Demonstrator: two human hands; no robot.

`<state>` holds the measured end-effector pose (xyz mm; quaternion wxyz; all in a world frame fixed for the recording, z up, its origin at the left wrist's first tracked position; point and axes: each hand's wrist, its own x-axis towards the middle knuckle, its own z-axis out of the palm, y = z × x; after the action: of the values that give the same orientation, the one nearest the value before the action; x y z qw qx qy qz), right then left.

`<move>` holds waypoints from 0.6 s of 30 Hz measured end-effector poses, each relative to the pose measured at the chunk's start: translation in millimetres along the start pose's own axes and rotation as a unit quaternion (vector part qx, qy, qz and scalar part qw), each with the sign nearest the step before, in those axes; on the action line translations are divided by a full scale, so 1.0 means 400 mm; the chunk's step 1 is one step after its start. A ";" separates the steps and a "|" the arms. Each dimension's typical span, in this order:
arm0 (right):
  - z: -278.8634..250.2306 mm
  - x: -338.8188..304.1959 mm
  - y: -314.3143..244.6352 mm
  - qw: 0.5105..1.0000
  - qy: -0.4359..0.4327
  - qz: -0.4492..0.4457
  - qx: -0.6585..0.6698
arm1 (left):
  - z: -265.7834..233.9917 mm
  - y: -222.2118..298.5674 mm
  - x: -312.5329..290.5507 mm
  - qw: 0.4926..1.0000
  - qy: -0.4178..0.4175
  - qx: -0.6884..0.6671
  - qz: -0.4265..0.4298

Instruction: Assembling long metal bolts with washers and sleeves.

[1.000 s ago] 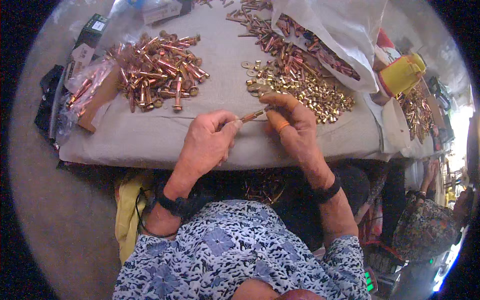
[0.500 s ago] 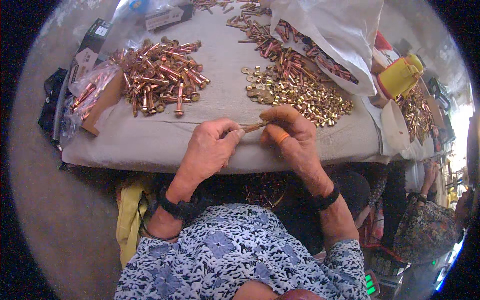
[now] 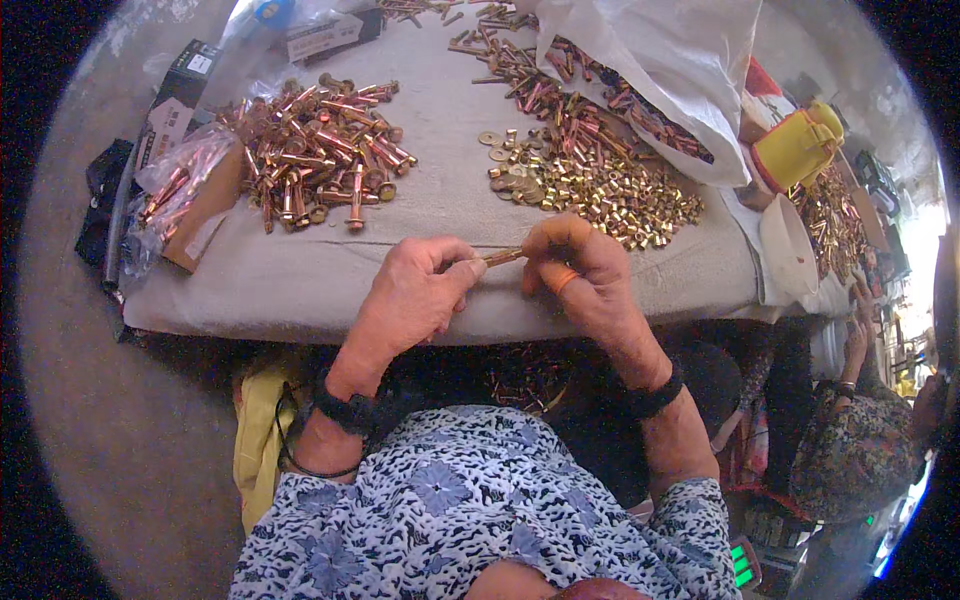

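Observation:
Between my hands, over the front part of the cloth-covered table (image 3: pixel 300 290), is a thin golden bolt (image 3: pixel 503 257) held level. The fingertips of my left hand (image 3: pixel 415 295) pinch its left end. My right hand (image 3: pixel 600 285), with orange covers on its fingers, is closed around the other end and hides it. Just beyond the right hand lies a heap of small gold nuts (image 3: pixel 620 205), with flat washers (image 3: pixel 520 188) at its left side. Beyond the left hand sits a pile of coppery anchor bolts (image 3: pixel 325 150), several with washers on them.
Loose coppery bolts (image 3: pixel 575 125) spill from a white sack (image 3: pixel 650 80) at the far right. A yellow jug (image 3: pixel 798 150) and a white bowl (image 3: pixel 788 250) stand at the right edge. A cardboard box (image 3: pixel 205 215) with bagged bolts is at left. Another person's arm (image 3: pixel 853 355) shows at right.
My right fingers have closed further over the bolt's right end, and the bolt has turned slightly. Both hands stay in nearly the same place. The other person's arm has shifted.

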<state>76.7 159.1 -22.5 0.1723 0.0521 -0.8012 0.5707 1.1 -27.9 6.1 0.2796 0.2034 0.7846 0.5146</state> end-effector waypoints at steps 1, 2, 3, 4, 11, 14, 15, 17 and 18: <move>0.001 0.000 -0.007 1.000 0.000 0.015 -0.002 | -0.001 -0.007 0.003 1.000 -0.003 0.003 0.003; 0.003 0.000 -0.022 1.000 -0.001 0.030 -0.004 | -0.002 -0.010 0.004 1.000 -0.006 0.005 0.006; 0.004 0.000 -0.030 0.999 -0.001 0.045 -0.005 | -0.002 -0.011 0.004 1.000 -0.005 0.005 0.004; 0.004 0.000 -0.028 0.999 0.000 0.033 -0.020 | -0.002 -0.009 0.004 1.000 -0.005 0.005 0.002; 0.006 0.004 -0.025 0.986 0.018 -0.040 -0.159 | 0.003 -0.022 0.006 0.999 -0.001 0.012 0.040; 0.010 0.008 -0.035 0.978 0.009 -0.014 -0.206 | 0.007 -0.038 0.010 0.991 0.032 0.070 0.105; 0.011 0.010 -0.037 0.975 0.003 -0.002 -0.223 | 0.008 -0.043 0.010 0.990 0.037 0.073 0.111; 0.011 0.013 -0.037 0.972 0.003 0.016 -0.233 | 0.011 -0.047 0.012 0.988 0.044 0.080 0.123; 0.012 0.014 -0.037 0.971 0.003 0.024 -0.238 | 0.012 -0.043 0.010 0.987 0.052 0.088 0.125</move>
<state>74.7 150.3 -8.8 0.1680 -0.0115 -0.9144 0.3682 0.8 -28.8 -12.0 0.1531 0.2961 0.8087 0.4846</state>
